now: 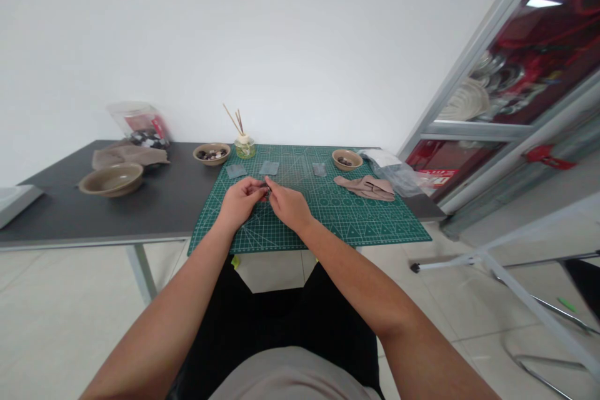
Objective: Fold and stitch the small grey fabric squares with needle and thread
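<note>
My left hand (pixel 242 200) and my right hand (pixel 289 203) meet over the green cutting mat (pixel 328 219), fingers closed in a pinch. Between the fingertips is a small dark object (pixel 267 186), mostly hidden and too small to name. Just beyond the hands lie two small clear plastic bags, one left (pixel 236 170) and one nearer the middle (pixel 269 167). A third small plastic bag (pixel 319 169) rests farther right. One tan bowl (pixel 212 154) at the mat's left edge has dark and light pebble-like pieces in it; another bowl (pixel 347 160) at the right holds a few dark pieces.
A reed diffuser (pixel 245 147) stands at the mat's back edge. Right of it are a crumpled brownish cloth (pixel 368 187) and a clear plastic bag (pixel 398 175). On the dark table's left sit a larger bowl (pixel 111 181), another cloth (pixel 126 155) and a clear jar (pixel 140 125).
</note>
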`<state>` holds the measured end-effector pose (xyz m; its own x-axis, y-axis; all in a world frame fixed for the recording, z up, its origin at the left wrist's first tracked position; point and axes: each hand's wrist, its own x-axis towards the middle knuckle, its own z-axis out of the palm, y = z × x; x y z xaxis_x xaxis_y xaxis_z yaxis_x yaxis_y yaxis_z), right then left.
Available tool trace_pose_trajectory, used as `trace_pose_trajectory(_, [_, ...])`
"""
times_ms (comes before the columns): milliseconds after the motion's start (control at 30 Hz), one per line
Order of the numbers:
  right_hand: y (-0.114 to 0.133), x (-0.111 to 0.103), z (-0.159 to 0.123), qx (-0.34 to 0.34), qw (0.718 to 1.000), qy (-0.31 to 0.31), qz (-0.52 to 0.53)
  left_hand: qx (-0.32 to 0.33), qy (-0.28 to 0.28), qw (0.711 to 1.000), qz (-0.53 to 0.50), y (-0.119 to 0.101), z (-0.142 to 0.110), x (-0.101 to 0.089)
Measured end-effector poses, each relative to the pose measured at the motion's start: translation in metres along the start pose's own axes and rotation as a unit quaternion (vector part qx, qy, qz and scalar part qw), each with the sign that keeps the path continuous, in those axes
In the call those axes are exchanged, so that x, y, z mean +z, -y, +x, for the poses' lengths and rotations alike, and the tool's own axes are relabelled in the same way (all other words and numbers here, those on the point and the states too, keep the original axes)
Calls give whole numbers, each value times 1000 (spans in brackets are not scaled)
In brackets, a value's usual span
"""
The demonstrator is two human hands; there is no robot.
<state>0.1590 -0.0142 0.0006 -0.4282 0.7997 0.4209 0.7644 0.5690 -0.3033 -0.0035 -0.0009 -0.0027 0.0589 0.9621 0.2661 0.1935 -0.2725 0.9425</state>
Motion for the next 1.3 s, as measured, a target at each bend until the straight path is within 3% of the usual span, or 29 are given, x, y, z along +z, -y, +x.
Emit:
trace_pose_trajectory(367, [1,-1,1,16,1000,9,-6,-9,-17,995,-102,3,0,1])
trace_pose_trajectory(500, [1,-2,0,18,1000,-8,-6,14,-36,997,-66,6,2,0])
trace_pose_trajectory(767, [0,1,-1,-78,997,-20,1,2,-17,999,32,0,-2,-3])
trace_pose_trajectory(900, [0,3,-1,-72,997,-13,-1,-1,-14,999,48,-3,-3,-3])
trace_pose_trajectory(1100, [0,3,-1,-9,1000,-5,-10,-16,-29,999,-23,-4,-3,-1])
trace_pose_trajectory(1300, [2,1,-3,-45,999,-1,-18,22,-20,996,81,-9,-4,-1])
